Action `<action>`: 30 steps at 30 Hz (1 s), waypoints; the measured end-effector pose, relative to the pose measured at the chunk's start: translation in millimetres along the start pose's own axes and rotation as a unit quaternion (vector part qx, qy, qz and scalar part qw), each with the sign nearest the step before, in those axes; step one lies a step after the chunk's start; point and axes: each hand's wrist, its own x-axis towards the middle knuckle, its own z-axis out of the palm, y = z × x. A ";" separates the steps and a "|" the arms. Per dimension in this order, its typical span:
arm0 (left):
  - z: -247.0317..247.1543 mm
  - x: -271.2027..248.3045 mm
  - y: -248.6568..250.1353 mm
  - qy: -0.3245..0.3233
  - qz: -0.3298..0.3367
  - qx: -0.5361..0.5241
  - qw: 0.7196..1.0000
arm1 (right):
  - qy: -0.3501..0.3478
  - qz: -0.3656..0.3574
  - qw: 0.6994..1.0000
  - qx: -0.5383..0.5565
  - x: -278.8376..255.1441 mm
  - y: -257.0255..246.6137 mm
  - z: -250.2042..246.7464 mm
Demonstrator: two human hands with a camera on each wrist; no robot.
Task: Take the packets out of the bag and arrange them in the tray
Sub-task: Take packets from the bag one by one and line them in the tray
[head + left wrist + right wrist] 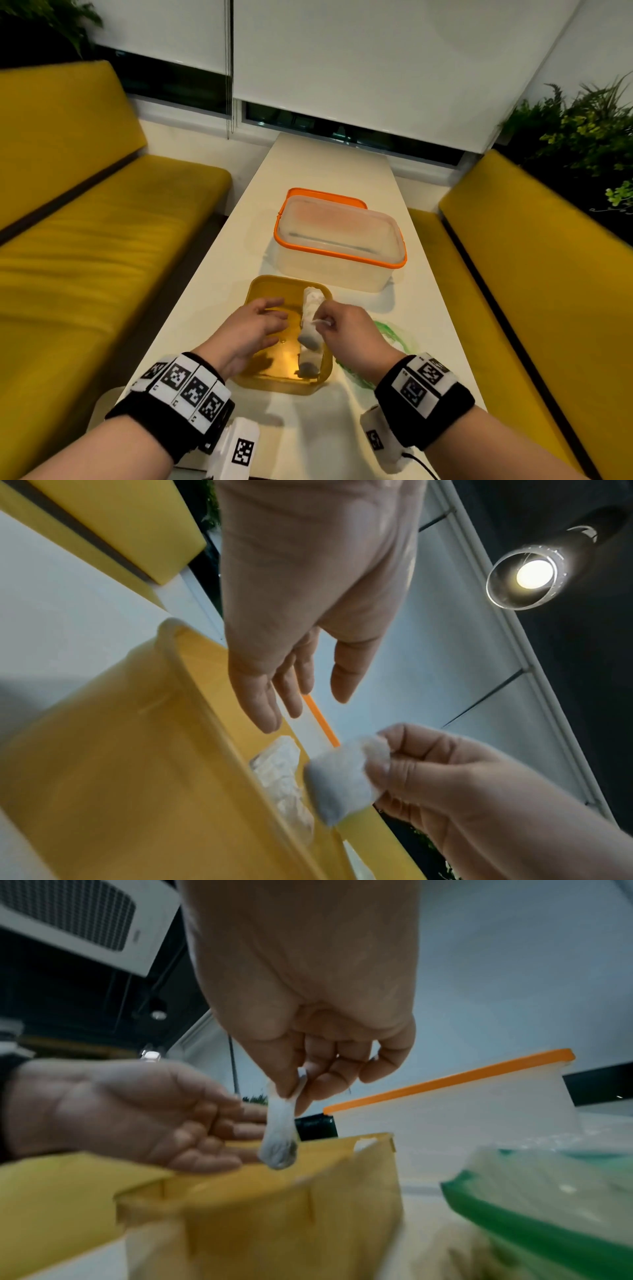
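over the yellow tray [255,291] my right hand [346,330] pinches a small packet [310,334] by its top. my left hand [248,329] waits open beside it. next i lower the packet down by the others.

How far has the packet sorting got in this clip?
Done: packets already lie along the right side of the yellow tray. In hand: the right hand pinches another packet by its top above that row, while the left hand hovers open over the tray. Left: setting this one down; the green-edged bag is mostly hidden, so the remaining count is unclear.
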 end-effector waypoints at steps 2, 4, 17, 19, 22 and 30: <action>-1.0 -1.5 1.6 0.009 0.008 0.003 1.000 | -0.044 0.003 0.999 -0.027 -4.4 0.8 4.2; 0.7 -4.0 1.2 0.006 0.011 0.010 1.000 | -0.070 0.000 0.995 -0.070 -7.5 -0.3 8.3; 3.8 -3.2 -5.9 0.000 0.007 0.010 1.000 | -0.036 -0.006 0.981 -0.191 -12.5 -5.7 24.2; 3.9 -2.7 -6.0 0.001 0.004 0.009 1.000 | 0.011 0.030 0.991 -0.132 -18.4 5.5 13.0; 4.1 -1.3 -6.4 0.003 -0.001 0.003 1.000 | 0.079 0.136 0.986 -0.062 -29.5 39.2 -7.9; 33.3 3.3 2.5 -0.034 0.007 0.009 0.999 | -0.012 0.257 0.959 -0.117 -51.6 90.7 -15.1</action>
